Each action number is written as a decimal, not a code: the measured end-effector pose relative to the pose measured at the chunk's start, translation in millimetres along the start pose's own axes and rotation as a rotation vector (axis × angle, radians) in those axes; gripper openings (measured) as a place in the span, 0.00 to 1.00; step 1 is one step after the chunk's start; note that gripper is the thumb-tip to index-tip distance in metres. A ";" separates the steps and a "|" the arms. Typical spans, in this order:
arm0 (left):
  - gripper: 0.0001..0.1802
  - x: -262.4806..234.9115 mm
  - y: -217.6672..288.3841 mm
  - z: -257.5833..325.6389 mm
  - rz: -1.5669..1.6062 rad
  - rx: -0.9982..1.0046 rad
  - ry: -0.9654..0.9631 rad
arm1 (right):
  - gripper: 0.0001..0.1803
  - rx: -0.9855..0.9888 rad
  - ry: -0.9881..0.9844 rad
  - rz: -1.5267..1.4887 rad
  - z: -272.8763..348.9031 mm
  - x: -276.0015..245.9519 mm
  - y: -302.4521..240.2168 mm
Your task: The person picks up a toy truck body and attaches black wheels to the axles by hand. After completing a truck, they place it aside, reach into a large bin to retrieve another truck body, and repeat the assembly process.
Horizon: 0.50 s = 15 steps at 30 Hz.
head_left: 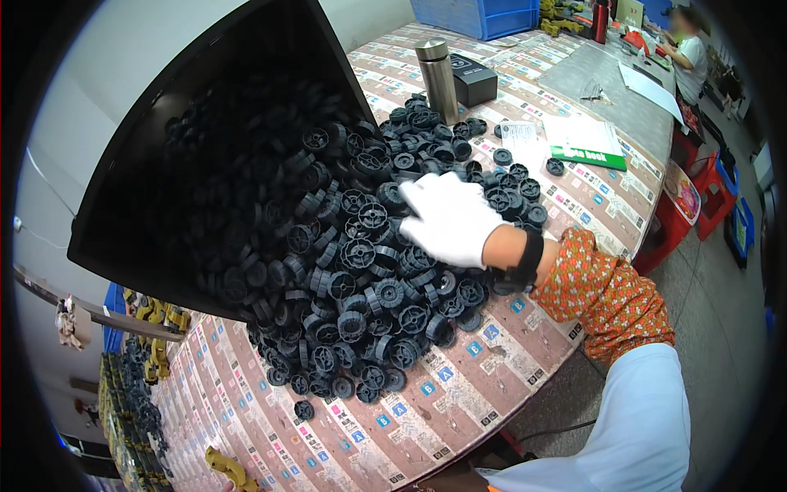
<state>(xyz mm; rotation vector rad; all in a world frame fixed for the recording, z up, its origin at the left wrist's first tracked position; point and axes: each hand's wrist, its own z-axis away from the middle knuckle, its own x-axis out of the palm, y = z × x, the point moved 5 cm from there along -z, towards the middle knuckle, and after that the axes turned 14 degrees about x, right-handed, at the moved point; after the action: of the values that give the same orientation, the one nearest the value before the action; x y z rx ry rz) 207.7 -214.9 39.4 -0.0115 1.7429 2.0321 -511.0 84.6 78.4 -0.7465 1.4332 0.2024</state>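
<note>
My right hand (449,220), in a white glove, reaches over a heap of dark grey plastic toy wheels (359,252). Its fingers point left and are apart, slightly blurred, with no wheel visible in them. The wheels spill from a tipped black bin (139,254) onto the patterned table (492,385). At the lower left edge, only a bit of my left hand (229,486) shows, at the base of a yellow plastic part (227,467). It seems to grip that part; most of the hand is outside the picture.
Behind the heap stand a steel flask (438,86) and a black box (474,80). A green-edged notebook (586,152) lies to their right. A blue crate (479,16) is at the back. More yellow parts (156,353) lie at the left. A person (691,61) sits far right, beside red stools (711,193).
</note>
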 end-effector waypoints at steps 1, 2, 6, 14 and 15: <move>0.26 0.7 -0.9 -0.8 -0.002 -0.003 -0.004 | 0.29 -0.081 0.056 -0.015 12.5 2.9 -6.0; 0.26 1.3 -1.4 -0.6 -0.006 -0.013 0.000 | 0.28 -0.164 0.113 -0.031 22.5 1.5 -12.7; 0.26 13.0 14.2 22.2 -0.027 -0.020 0.027 | 0.21 -0.280 -0.020 -0.237 4.2 -24.9 -2.2; 0.27 7.3 -3.5 25.5 -0.036 -0.102 0.078 | 0.26 0.402 0.239 0.447 -171.2 -16.1 241.4; 0.28 1.9 -1.4 35.0 -0.054 -0.115 0.097 | 0.27 0.406 0.200 0.419 -169.1 -3.1 221.5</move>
<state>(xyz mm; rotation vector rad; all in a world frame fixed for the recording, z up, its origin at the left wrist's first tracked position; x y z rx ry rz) 216.5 -181.3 44.5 -0.1941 1.6611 2.1214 -771.9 157.2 12.6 -0.1304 1.7441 0.1527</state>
